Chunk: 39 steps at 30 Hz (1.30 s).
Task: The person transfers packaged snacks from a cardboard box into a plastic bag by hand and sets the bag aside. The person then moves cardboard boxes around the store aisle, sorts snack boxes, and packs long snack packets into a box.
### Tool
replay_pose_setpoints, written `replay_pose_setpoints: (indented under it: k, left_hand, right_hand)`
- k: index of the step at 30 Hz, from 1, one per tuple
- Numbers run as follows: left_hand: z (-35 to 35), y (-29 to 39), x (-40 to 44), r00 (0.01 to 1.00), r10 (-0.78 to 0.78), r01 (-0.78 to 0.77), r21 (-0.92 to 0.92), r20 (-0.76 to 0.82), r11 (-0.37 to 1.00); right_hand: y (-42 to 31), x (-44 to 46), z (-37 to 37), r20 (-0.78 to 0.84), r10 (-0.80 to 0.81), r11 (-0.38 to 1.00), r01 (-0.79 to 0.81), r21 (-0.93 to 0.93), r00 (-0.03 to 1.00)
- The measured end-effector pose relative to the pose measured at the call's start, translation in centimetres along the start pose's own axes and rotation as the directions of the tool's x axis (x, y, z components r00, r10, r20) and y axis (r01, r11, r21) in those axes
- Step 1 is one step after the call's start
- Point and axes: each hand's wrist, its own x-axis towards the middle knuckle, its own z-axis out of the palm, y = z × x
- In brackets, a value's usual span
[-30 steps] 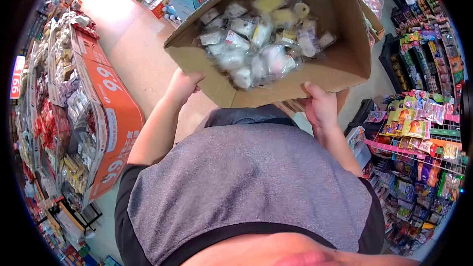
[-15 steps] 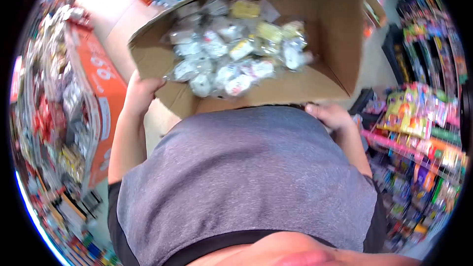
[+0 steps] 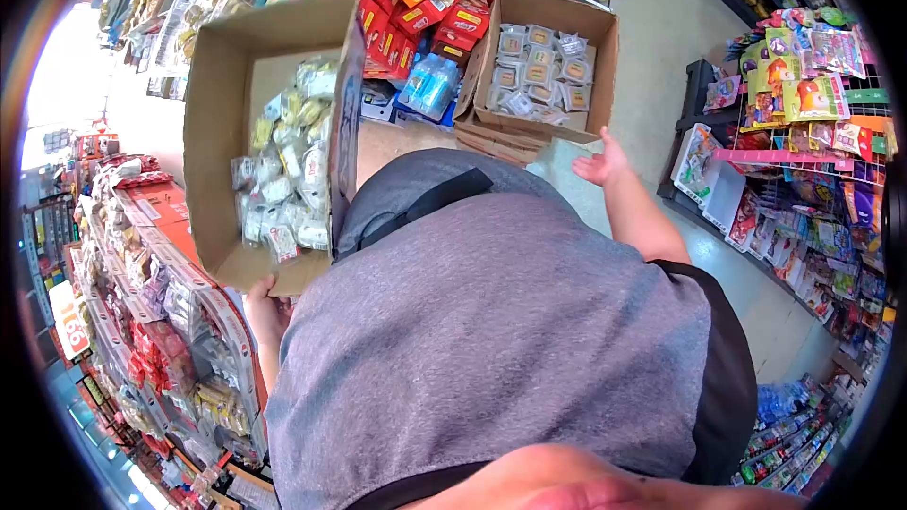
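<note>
My left hand (image 3: 266, 314) grips the near bottom edge of an open cardboard box (image 3: 213, 146), its thumb over the rim. Inside the box lie many small clear-wrapped packets (image 3: 283, 165), white and yellowish, heaped toward the right wall. The box is tilted and held at my left side, against my body. My right hand (image 3: 602, 162) is off the box, fingers spread, with nothing in it. Just beyond it is a second open cardboard box (image 3: 605, 57) of small wrapped square packets (image 3: 540, 66), sitting on flattened-looking cardboard.
Red cartons (image 3: 387, 19) and a pack of blue bottles (image 3: 430, 85) stand ahead. Left is a display bin (image 3: 189, 236) of bagged goods. Racks of snack packets (image 3: 803, 99) line the right, with a white tray (image 3: 704, 175) low at their edge.
The cardboard box has swung to my left and turned. My right hand has let go of it and moved out to the right, opening. The second box has come into view.
</note>
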Motion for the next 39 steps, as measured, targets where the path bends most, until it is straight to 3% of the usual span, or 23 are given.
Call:
replay_pose_setpoints:
  k: [3,4,7,8,12,17,20,22,26,34,39]
  left_hand:
    - [-0.3,-1.4,-0.9,0.999,-0.050,0.050,-0.021,-0.016,0.999]
    - [-0.4,-1.4,-1.7,0.999,-0.045,0.045,0.060,0.000,0.997]
    - [-1.4,-2.5,-2.2,1.000,-0.008,0.008,0.023,0.005,1.000]
    - [-3.5,-3.7,-1.1,1.000,0.015,-0.016,0.157,0.004,0.987]
    - [-2.5,-1.9,-3.3,0.995,-0.078,0.085,0.113,-0.068,0.990]
    - [-0.2,-1.1,-3.4,0.991,-0.037,0.045,0.056,-0.126,0.997]
    - [-2.8,-1.7,-1.7,0.999,-0.049,0.048,0.211,-0.001,0.976]
    - [-3.6,-2.8,-0.4,0.996,-0.089,0.086,0.171,0.009,0.982]
    - [-4.2,-3.5,1.6,0.992,-0.114,0.106,0.133,0.058,0.985]
    - [-5.2,-3.1,7.7,0.952,-0.164,0.121,0.173,0.257,0.977]
    - [-5.8,-3.5,12.6,0.921,-0.218,0.093,0.362,0.322,0.928]
  right_hand:
    - [1.0,2.6,3.5,0.095,0.034,0.999,-0.037,0.036,0.995]
    - [1.2,3.7,4.5,0.130,0.035,0.999,-0.040,0.038,0.991]
    - [1.6,7.1,6.6,0.126,0.038,0.978,-0.063,0.197,0.991]
    - [1.7,8.1,6.9,0.118,0.003,0.973,-0.030,0.231,0.993]
    - [1.7,11.4,7.2,0.017,-0.152,0.945,0.140,0.296,0.988]
    - [-1.0,8.6,4.7,-0.027,-0.193,0.949,0.194,0.250,0.981]
    - [-2.3,4.9,0.3,-0.041,-0.194,0.964,0.198,0.175,0.980]
    - [-2.4,5.0,-4.4,-0.047,-0.162,0.970,0.168,0.176,0.986]
    - [2.3,1.1,-11.9,-0.136,-0.220,0.947,0.245,0.206,0.966]
    - [14.1,-5.1,-20.9,-0.259,-0.141,0.889,0.237,0.392,0.956]
    - [24.4,-7.3,-24.9,-0.327,-0.074,0.789,0.256,0.559,0.942]
